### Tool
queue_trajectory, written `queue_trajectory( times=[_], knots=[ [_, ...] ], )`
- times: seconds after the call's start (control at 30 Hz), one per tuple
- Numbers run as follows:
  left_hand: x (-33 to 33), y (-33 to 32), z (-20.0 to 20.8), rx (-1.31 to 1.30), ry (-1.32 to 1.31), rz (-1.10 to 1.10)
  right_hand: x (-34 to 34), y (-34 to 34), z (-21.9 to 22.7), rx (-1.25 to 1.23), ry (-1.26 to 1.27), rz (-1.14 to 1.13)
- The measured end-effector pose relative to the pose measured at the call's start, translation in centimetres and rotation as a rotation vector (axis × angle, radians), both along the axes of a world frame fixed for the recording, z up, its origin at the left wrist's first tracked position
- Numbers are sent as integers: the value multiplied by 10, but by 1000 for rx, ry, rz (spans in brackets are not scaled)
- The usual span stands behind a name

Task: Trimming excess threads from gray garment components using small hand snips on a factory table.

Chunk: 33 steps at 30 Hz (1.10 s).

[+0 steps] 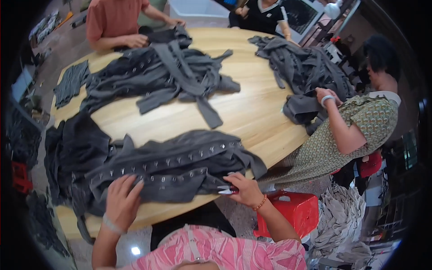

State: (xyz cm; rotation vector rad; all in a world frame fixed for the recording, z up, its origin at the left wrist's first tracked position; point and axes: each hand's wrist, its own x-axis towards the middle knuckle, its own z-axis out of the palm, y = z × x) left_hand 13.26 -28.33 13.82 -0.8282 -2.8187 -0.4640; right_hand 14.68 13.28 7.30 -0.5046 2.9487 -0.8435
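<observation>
A dark grey garment (193, 146) lies spread on the table just beyond and between the wearer's two hands. Rows of small metal fasteners (168, 160) run along it face up, probably so that each can be seen and reached.

The left grip (121, 200) lies palm down at its near edge, fingers loosely spread and nothing visibly pinched; it seems to steady the cloth. The right grip (245, 191) is curled closed around red-handled snips (225, 190), their blades pointing left across the garment's near edge, perhaps to leave the fingertips free for the fabric.

Left of the left grip, darker cloth (76, 144) is bunched on the table (252, 99). Beyond both grips sits a tangled grey pile (130, 83), with a co-worker in a rust-coloured shirt (110, 22) behind it. Ahead and right of the right grip, a co-worker in a patterned top (360, 117) handles another grey pile (310, 67). Nearer, right of the right grip, stand a red stool (294, 209) and a heap of pale cloth (339, 218).
</observation>
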Motion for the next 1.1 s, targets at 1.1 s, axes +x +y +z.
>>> queue_trajectory(
  times=[1.1],
  knots=[
    [-18,-14,-30,-216,-240,190,-22,83,48,-442,35,-196]
  ],
)
